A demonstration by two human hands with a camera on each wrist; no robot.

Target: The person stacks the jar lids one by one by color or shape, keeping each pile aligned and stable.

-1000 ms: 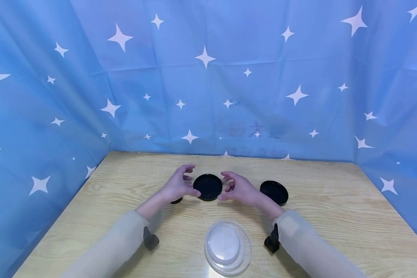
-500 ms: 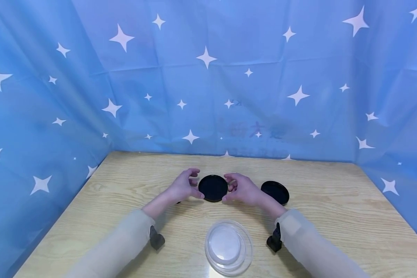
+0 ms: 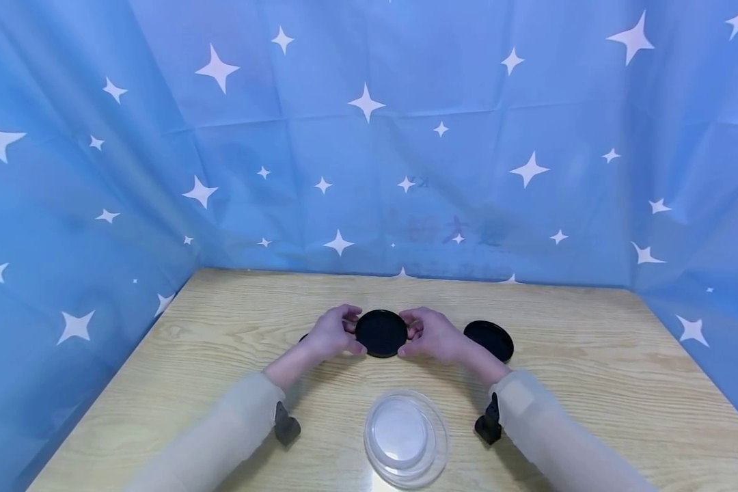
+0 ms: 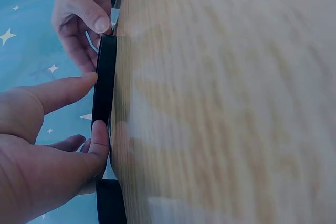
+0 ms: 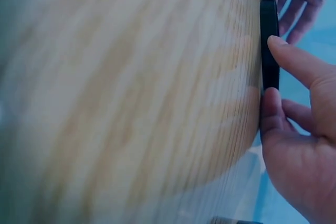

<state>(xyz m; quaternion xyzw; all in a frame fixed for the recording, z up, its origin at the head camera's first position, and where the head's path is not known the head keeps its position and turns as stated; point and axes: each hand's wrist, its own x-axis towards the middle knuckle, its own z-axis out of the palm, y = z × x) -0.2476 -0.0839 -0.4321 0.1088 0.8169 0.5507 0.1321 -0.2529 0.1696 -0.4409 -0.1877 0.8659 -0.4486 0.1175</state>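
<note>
A shallow round black dish [image 3: 381, 334] lies flat on the table between both hands. On its left side, my left hand [image 3: 332, 335] holds the rim; the left wrist view shows the thumb and a finger against the dish's wall [image 4: 105, 87]. Opposite it, my right hand [image 3: 432, 335] holds the right side, with the thumb [image 5: 281, 45] on the wall in the right wrist view. A second black dish [image 3: 489, 340] lies to the right, partly behind the right wrist. Only a sliver of another black thing [image 3: 303, 337] shows behind the left hand.
Clear round plastic pieces [image 3: 400, 437], like stacked lids or tubs, sit near the front middle of the wooden table [image 3: 590, 383]. A blue curtain [image 3: 369, 150] with white stars stands along the back and sides.
My left hand has moved right, and the middle dish has slid slightly right toward my right hand. Both hands now close in on its sides. The clear plastic pieces stay in place.
</note>
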